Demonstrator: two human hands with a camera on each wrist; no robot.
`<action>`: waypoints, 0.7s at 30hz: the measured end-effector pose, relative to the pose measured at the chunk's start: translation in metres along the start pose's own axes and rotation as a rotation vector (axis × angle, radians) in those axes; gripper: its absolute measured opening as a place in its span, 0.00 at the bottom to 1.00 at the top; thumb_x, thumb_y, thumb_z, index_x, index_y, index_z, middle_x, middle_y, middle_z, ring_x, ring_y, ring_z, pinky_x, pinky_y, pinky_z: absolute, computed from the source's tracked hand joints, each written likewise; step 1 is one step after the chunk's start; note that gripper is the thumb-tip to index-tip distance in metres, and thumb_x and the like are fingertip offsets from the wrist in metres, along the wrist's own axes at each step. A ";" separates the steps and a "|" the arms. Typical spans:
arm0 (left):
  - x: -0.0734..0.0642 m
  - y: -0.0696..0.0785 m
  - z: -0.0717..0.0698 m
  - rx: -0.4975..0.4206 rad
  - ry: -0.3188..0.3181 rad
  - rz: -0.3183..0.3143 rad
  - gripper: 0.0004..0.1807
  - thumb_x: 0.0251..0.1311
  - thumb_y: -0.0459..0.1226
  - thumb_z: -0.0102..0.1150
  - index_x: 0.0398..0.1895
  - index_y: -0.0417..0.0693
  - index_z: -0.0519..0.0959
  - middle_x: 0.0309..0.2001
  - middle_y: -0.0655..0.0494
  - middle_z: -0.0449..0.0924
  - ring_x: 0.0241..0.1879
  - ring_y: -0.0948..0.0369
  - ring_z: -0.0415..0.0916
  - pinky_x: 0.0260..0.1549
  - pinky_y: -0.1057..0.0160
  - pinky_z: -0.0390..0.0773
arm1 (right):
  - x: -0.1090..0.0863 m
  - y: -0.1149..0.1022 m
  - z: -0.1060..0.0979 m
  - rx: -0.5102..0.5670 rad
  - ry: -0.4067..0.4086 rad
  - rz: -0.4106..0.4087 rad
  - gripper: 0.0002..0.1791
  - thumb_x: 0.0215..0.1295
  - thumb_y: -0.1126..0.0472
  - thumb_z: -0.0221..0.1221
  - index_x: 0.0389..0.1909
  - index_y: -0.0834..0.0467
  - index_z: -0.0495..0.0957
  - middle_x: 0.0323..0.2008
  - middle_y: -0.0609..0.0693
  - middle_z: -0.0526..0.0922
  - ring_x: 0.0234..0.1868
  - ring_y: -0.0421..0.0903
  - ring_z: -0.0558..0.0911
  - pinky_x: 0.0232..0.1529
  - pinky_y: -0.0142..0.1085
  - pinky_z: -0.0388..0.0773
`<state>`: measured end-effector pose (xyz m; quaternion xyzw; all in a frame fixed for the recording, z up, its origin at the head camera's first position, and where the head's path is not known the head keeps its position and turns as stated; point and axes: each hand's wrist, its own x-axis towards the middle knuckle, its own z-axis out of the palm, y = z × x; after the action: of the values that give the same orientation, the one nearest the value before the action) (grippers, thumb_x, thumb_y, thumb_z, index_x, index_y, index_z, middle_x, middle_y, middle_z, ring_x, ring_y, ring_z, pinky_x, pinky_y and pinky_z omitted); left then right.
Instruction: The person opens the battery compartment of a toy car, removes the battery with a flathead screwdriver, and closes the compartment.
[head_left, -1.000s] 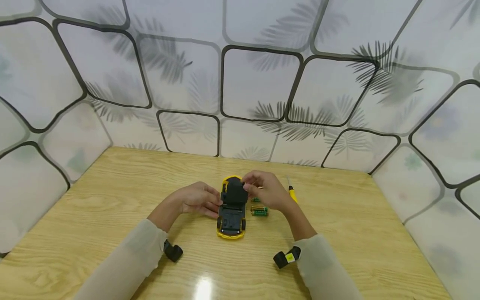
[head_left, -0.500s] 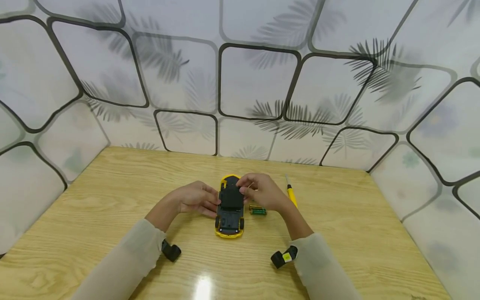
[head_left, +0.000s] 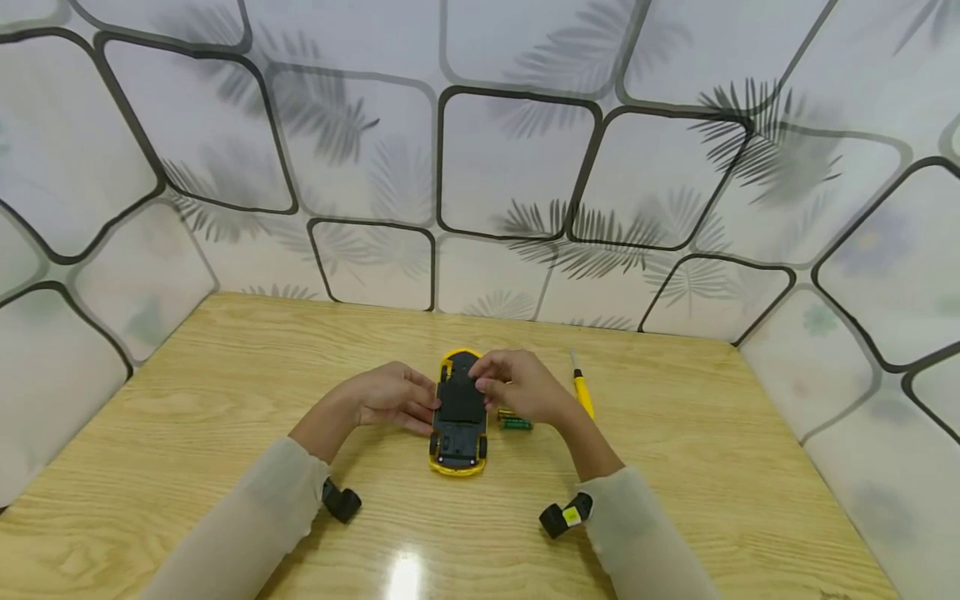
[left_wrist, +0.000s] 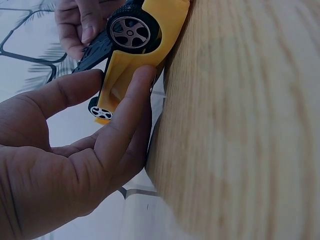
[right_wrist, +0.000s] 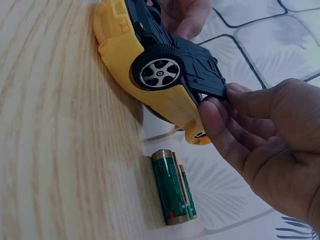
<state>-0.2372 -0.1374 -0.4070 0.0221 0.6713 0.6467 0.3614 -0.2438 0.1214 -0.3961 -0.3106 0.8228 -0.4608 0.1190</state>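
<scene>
A yellow toy car (head_left: 457, 450) lies wheels-up on the table, its black underside facing me. My left hand (head_left: 393, 400) holds its left side, with thumb and fingers along the yellow body (left_wrist: 127, 75) in the left wrist view. Over the underside lies a flat black cover (right_wrist: 204, 70); its edge is pinched between the thumb and fingers of my right hand (head_left: 525, 387). That edge stands slightly raised from the car in the right wrist view. Whatever is under the cover is hidden.
Green-and-gold batteries (head_left: 516, 423) lie just right of the car, partly below my right hand. Farther right is a screwdriver with a yellow handle (head_left: 583, 398). A patterned wall covering (head_left: 517, 167) rises behind the wooden table (head_left: 262, 375).
The black cover has shifted left and toward me, down over the car's underside, with my right hand moving along. My left hand keeps its hold on the car.
</scene>
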 end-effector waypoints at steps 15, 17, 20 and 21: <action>0.001 0.000 -0.001 -0.007 -0.001 -0.008 0.31 0.70 0.26 0.55 0.73 0.24 0.60 0.56 0.30 0.78 0.49 0.47 0.84 0.51 0.49 0.86 | 0.001 0.002 0.002 0.039 -0.025 0.014 0.08 0.77 0.69 0.55 0.49 0.65 0.80 0.34 0.55 0.82 0.33 0.58 0.83 0.33 0.48 0.86; 0.000 0.001 -0.001 -0.008 -0.002 -0.007 0.30 0.70 0.26 0.55 0.72 0.24 0.61 0.56 0.30 0.78 0.49 0.47 0.84 0.51 0.49 0.86 | 0.001 0.001 0.002 0.031 -0.026 0.018 0.08 0.77 0.69 0.55 0.49 0.64 0.80 0.34 0.55 0.82 0.33 0.58 0.83 0.33 0.47 0.86; 0.000 0.001 -0.001 -0.007 -0.001 -0.006 0.30 0.70 0.26 0.55 0.72 0.24 0.61 0.56 0.31 0.78 0.50 0.47 0.84 0.51 0.49 0.86 | 0.002 0.000 0.002 0.011 -0.020 0.019 0.08 0.76 0.69 0.56 0.49 0.64 0.81 0.34 0.54 0.82 0.33 0.57 0.83 0.34 0.47 0.87; 0.000 0.001 -0.001 -0.006 0.000 -0.006 0.30 0.70 0.26 0.55 0.72 0.24 0.61 0.56 0.31 0.79 0.49 0.47 0.84 0.51 0.49 0.86 | 0.002 0.000 0.002 0.001 -0.017 0.017 0.08 0.76 0.69 0.56 0.49 0.64 0.81 0.34 0.53 0.82 0.33 0.56 0.84 0.34 0.47 0.87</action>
<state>-0.2382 -0.1380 -0.4066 0.0189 0.6693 0.6478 0.3634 -0.2443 0.1191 -0.3973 -0.3073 0.8242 -0.4576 0.1299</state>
